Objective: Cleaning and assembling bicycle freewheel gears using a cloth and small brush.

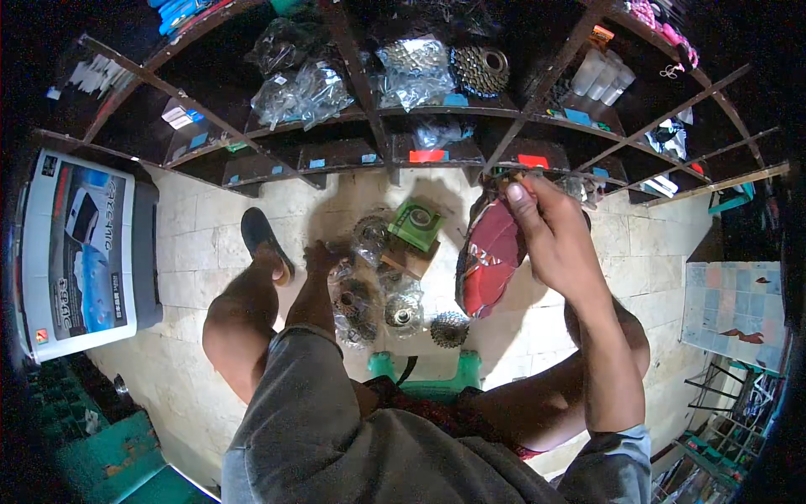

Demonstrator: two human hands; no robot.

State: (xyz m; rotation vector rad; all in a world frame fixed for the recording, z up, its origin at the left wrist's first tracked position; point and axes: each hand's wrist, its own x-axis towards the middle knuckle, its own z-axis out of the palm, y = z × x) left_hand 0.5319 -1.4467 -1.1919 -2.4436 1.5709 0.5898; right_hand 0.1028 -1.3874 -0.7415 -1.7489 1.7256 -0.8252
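Observation:
My right hand [554, 235] grips the top of a flat red item [491, 269] with patterned patches and a dark, ragged edge, held upright at right of centre. My left hand [321, 256] is low over the floor, in shadow, fingers apart, beside bagged bicycle cassettes [353, 312]. Near it lie a green box [413, 217] on a brown cardboard piece [417, 267], a clear-wrapped hub-like part [403, 316] and a loose black sprocket cassette [450, 330].
Wooden cubby shelves [445, 112] with bagged parts span the top. A green stool [466, 370] is under me. A poster-covered bin [75, 252] stands left, a tiled panel [730, 311] right. My legs flank the parts.

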